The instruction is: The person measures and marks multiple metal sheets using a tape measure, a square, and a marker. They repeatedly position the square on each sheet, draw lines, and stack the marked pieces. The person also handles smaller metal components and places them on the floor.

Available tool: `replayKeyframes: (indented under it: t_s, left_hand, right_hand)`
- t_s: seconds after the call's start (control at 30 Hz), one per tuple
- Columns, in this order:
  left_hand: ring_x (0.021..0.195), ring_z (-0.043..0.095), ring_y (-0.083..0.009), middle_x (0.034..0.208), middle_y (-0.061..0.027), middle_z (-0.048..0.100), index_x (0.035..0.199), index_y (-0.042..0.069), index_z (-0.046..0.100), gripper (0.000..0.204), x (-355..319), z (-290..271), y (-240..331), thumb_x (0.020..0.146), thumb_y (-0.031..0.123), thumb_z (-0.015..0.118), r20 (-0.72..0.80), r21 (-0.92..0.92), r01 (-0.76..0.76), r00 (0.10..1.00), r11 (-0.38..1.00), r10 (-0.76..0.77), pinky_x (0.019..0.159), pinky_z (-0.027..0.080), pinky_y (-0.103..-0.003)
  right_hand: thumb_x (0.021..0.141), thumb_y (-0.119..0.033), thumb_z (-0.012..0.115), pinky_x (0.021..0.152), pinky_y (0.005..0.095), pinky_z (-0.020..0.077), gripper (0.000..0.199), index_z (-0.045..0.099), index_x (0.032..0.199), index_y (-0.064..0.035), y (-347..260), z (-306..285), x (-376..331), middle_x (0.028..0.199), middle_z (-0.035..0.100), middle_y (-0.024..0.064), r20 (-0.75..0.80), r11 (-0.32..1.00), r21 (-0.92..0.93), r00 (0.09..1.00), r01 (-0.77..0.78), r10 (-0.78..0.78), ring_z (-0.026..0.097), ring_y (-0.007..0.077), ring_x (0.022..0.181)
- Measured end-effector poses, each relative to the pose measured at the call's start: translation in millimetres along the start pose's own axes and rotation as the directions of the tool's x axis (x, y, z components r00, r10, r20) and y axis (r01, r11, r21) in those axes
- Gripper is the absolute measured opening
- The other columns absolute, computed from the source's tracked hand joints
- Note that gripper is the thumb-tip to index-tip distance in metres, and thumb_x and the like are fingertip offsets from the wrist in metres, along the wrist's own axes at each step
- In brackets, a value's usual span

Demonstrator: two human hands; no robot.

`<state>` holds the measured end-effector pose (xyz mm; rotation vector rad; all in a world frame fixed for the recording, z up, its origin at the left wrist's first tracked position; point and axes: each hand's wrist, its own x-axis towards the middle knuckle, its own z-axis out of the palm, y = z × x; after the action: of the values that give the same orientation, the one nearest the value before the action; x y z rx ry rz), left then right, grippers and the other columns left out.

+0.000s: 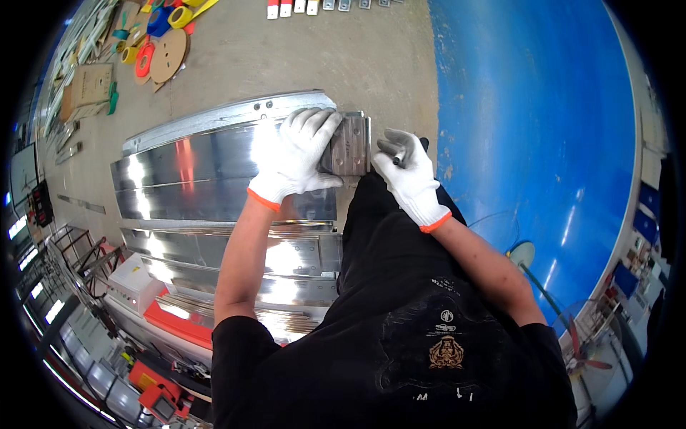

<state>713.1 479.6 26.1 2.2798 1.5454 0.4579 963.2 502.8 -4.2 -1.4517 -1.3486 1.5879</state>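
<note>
My left hand [304, 149], in a white work glove with an orange cuff, holds a grey metal block with holes [350, 146]. Its fingers lie along the block's far side and the thumb along its near side. The block sits at the right end of a long shiny sheet-metal panel [207, 171]. Just right of the block, my right hand [409, 171], gloved the same way, has its fingers curled around a slim black pen-like tool [397, 160]. Most of that tool is hidden in the hand. Its visible dark end points toward the block.
A grey metal strip with holes [229, 118] lies along the panel's far side. More metal panels [236, 250] are stacked nearer me. Tape rolls [158, 21] and cardboard [93, 84] lie at far left. Blue floor [529, 143] spreads to the right, with a standing fan [572, 336].
</note>
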Motion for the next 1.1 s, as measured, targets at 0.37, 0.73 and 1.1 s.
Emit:
replayKeyframes:
  t_s: [0.37, 0.73, 1.1]
  left_hand:
    - [0.133, 0.049, -0.0405, 0.141, -0.0199, 0.053, 0.15, 0.0, 0.043, 0.121, 2, 6, -7, 0.05, 0.044, 0.096, 0.001, -0.007, -0.021, 1.0, 1.0, 0.021, 0.114, 0.039, -0.051]
    - [0.129, 0.051, -0.0393, 0.135, -0.0187, 0.056, 0.149, 0.0, 0.043, 0.12, 6, 9, -9, 0.05, 0.042, 0.096, -0.023, -0.022, -0.032, 0.999, 0.999, 0.032, 0.112, 0.04, -0.05]
    - [0.127, 0.052, -0.0394, 0.134, -0.0195, 0.056, 0.151, -0.001, 0.041, 0.121, 7, 8, -9, 0.051, 0.043, 0.096, -0.021, -0.027, -0.04, 0.999, 0.999, 0.04, 0.111, 0.041, -0.049]
  right_hand:
    - [0.089, -0.005, 0.076, 0.092, 0.0329, 0.0601, 0.048, 0.057, 0.133, -0.0018, -11, 30, -7, 0.124, 0.073, 0.0183, -0.084, 0.992, -0.114, 0.994, 0.06, -0.07, 0.073, 0.0226, 0.111]
    - [0.088, 0.005, 0.076, 0.104, 0.0333, 0.0527, 0.046, 0.058, 0.131, 0.0034, -16, 32, -11, 0.125, 0.07, 0.0156, -0.079, 0.996, -0.084, 0.997, -0.004, -0.003, 0.067, 0.0224, 0.12]
    - [0.092, -0.003, 0.073, 0.096, 0.033, 0.058, 0.041, 0.06, 0.131, -0.0016, -9, 33, -12, 0.119, 0.075, 0.0189, -0.098, 0.988, -0.111, 0.989, 0.104, -0.115, 0.074, 0.0263, 0.113]
